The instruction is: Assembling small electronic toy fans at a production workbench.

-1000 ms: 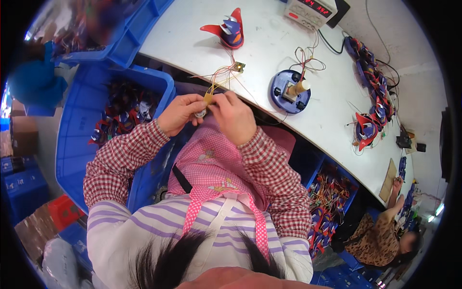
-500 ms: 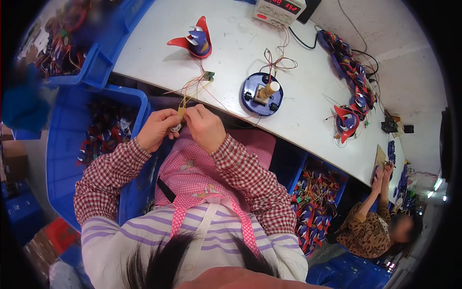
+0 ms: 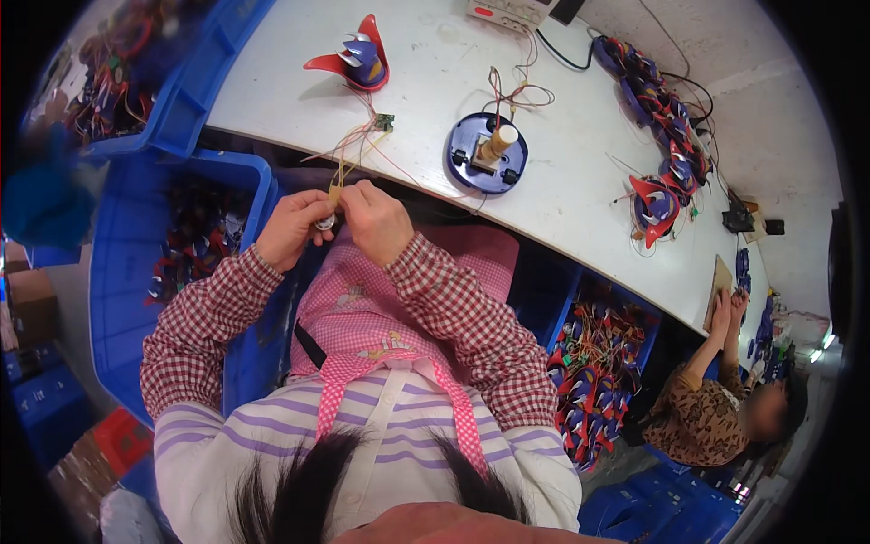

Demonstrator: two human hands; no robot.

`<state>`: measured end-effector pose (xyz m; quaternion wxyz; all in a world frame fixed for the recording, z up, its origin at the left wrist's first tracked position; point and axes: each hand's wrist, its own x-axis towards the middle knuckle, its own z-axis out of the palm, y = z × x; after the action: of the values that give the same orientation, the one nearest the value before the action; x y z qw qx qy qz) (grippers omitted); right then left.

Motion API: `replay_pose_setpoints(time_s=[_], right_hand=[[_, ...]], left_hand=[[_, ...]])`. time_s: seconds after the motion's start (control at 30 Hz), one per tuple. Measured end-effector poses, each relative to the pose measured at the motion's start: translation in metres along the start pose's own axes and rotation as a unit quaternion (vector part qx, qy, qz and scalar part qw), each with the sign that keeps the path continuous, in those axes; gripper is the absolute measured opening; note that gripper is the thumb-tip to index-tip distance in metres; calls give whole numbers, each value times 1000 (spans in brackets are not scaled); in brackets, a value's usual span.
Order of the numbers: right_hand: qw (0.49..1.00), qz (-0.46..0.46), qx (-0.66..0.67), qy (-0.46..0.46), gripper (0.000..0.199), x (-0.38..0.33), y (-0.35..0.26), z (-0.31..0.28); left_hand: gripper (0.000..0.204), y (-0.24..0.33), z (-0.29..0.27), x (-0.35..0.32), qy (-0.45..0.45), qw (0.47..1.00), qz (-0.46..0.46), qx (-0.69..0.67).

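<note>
Head view: a small yellow piece (image 3: 334,195) is pinched by the left hand (image 3: 294,228) beside the table (image 3: 426,82); the right hand (image 3: 376,225) is curled against it, grip hidden. Yellow wires (image 3: 342,170) already lead toward the circuit board (image 3: 384,121); handwork seems unfinished.

Small yellow piece (image 3: 334,194), pinched; round silvery part (image 3: 325,222) just beside.

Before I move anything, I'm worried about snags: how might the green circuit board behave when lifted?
The circuit board is small, probably light. Its thin, curving wires look likely to flop. Lifting might tug the red and purple shell, where some lead.
</note>
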<state>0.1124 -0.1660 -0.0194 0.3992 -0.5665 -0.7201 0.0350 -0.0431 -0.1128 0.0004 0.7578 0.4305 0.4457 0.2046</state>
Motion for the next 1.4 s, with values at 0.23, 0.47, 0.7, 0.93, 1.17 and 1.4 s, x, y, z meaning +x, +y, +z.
replay_pose_setpoints(time_s=[0.23,0.47,0.7,0.93,1.17,1.4], right_hand=[[992,-17,36,120,33,-10,3,-71],[973,170,23,152,41,11,61,-144],[985,156,-29,71,21,21,86,-131],[973,104,-54,199,12,23,97,-158],[952,190,-165,171,24,-2,180,-199],[944,115,-191,241,39,29,106,-174]], left_hand=[[38,-9,4,-21,170,767,405,468],[78,50,114,51,26,692,516,505],[92,30,156,110,44,704,450,548],[80,36,143,102,99,697,485,518],[71,58,35,71,201,735,422,492],[86,95,12,124,284,761,244,530]])
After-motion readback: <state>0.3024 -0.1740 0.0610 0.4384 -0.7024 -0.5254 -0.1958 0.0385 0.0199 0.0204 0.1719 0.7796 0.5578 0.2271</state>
